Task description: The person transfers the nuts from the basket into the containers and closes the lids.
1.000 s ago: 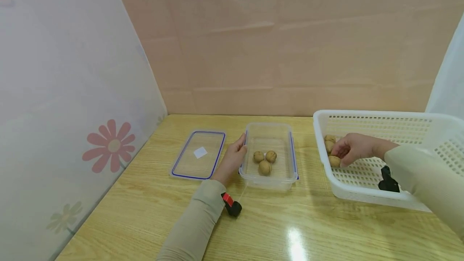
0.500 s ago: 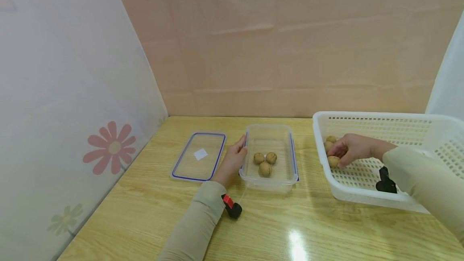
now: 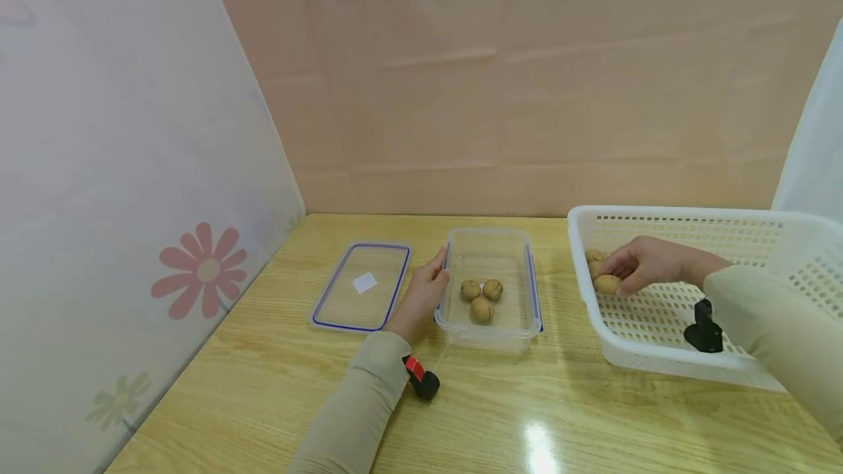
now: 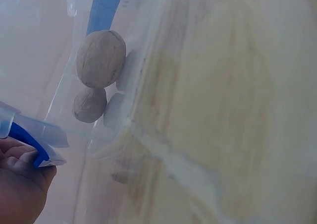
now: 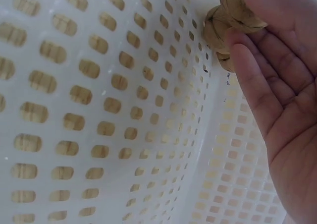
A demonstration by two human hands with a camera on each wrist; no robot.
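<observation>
**Walnut pinched in the basket, clear box steadied on the worktop**

Right hand (image 3: 642, 263) inside the white perforated basket (image 3: 757, 229), at its left end, fingers curled and pinching one walnut (image 3: 607, 284) at the fingertips. In the right wrist view, same walnut (image 5: 241, 6) held at the top of the frame against the fingers (image 5: 257, 85), palm turned toward the camera, slotted basket wall (image 5: 99, 110) filling the rest. Two more walnuts (image 3: 595, 260) just behind the held one, close to the basket's left wall, partly hidden by the hand.

Left hand (image 3: 424, 295) resting against the left side of the clear plastic box (image 3: 489, 331), thumb curled round the rim beside the blue clip. Seen from the left wrist: fingers (image 4: 22, 179) touching the blue latch (image 4: 27, 144) at the lower left. Box standing open in the middle of the wooden worktop (image 3: 263, 386), between lid and basket.

Three walnuts in the box (image 3: 481, 298), clustered near its centre and touching one another; only two of them visible through the clear wall in the left wrist view (image 4: 99, 58).

Blue-rimmed clear lid (image 3: 361, 285) lying flat on the worktop just left of the left hand, a small white label at its middle. Basket well apart from the box, on the right side of the worktop
</observation>
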